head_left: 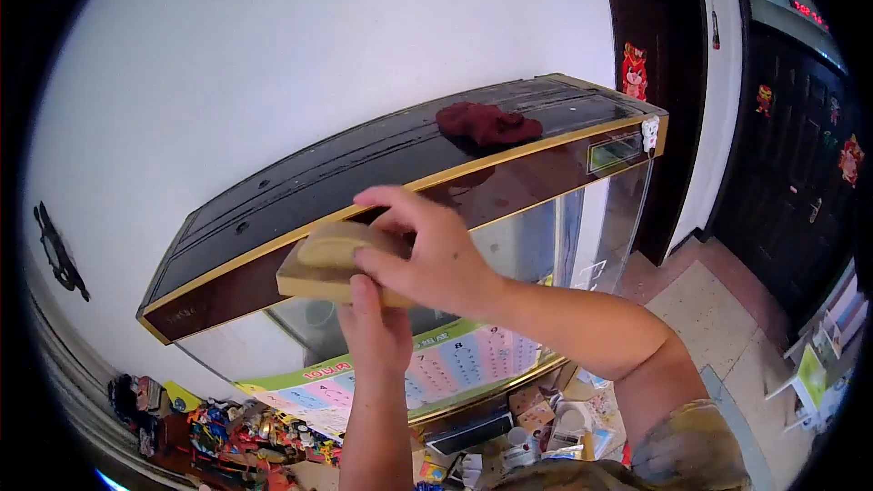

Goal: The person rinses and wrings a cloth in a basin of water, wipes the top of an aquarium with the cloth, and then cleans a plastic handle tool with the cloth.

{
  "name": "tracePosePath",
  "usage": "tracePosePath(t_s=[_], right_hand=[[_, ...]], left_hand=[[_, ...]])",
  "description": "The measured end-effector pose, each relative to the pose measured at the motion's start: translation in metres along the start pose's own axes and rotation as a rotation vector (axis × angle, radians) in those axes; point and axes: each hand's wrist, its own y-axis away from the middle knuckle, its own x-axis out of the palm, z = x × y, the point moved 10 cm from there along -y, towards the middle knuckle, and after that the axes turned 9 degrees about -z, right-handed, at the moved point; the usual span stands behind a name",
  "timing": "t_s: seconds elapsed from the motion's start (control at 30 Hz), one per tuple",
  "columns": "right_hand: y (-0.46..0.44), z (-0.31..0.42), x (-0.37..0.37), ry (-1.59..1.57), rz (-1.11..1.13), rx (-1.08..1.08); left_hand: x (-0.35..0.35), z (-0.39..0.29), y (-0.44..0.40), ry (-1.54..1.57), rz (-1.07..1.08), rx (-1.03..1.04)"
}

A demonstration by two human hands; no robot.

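Note:
Between my hands, in front of the fish tank's brown and gold upper edge, is a tan box-like object (pixel 318 284) with a rounded, paler piece on top. Blur keeps me from telling its exact kind. My left hand (pixel 377 336) grips it from below, the thumb pressed against its near side and the other fingers mostly hidden. From the right, my right hand (pixel 432 250) curls over it, thumb touching the top and fingers bent around the far side. Behind it stretches the fish tank's black lid (pixel 364 150), where a crumpled dark red cloth (pixel 486 123) lies.
A number chart (pixel 455 365) covers the lower tank front. Toys (pixel 245 441) are heaped on the floor at lower left, and boxes and cups (pixel 546 423) clutter the space below the tank. Dark doors (pixel 782 136) stand at right; a white wall (pixel 318 36) rises behind.

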Motion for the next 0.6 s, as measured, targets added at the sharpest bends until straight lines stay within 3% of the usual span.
tracePosePath(t_s=[0.1, 0.17, 0.2, 0.23, 0.27, 0.3, 0.37, 0.43, 0.5, 0.57, 0.6], right_hand=[[0.002, -0.005, 0.018, -0.042, 0.115, 0.013], [-0.009, -0.01, 0.023, -0.073, 0.265, 0.058], [-0.023, 0.001, 0.0, 0.102, 0.128, -0.062], [-0.038, 0.014, -0.026, 0.334, -0.02, -0.338], [-0.053, 0.012, -0.043, 0.526, -0.103, -0.428], [-0.071, 0.001, -0.059, 0.681, -0.08, -0.42], [-0.095, -0.039, -0.093, 1.019, -0.055, -0.175], [-0.108, -0.074, -0.116, 1.115, 0.03, 0.085], [-0.118, -0.091, -0.128, 1.179, 0.044, 0.081], [-0.121, -0.102, -0.114, 1.016, 0.254, 0.067], [-0.125, -0.095, -0.117, 1.001, 0.198, -0.008]], left_hand=[[-0.023, -0.009, 0.002, -0.08, -0.05, 0.065], [-0.053, -0.009, 0.003, 0.039, -0.215, -0.012], [-0.04, -0.015, 0.002, 0.09, -0.076, -0.031], [-0.045, -0.021, 0.003, 0.091, -0.082, -0.027], [-0.051, -0.023, 0.004, 0.072, -0.109, -0.044], [-0.058, -0.024, 0.004, 0.055, -0.136, -0.061], [-0.067, -0.028, 0.001, 0.04, -0.139, -0.054], [-0.062, -0.03, 0.0, 0.032, -0.03, -0.075], [-0.059, -0.035, -0.001, 0.004, 0.017, -0.053], [-0.056, -0.037, -0.001, -0.023, 0.065, -0.038], [-0.055, -0.035, -0.002, -0.039, 0.084, -0.056]])
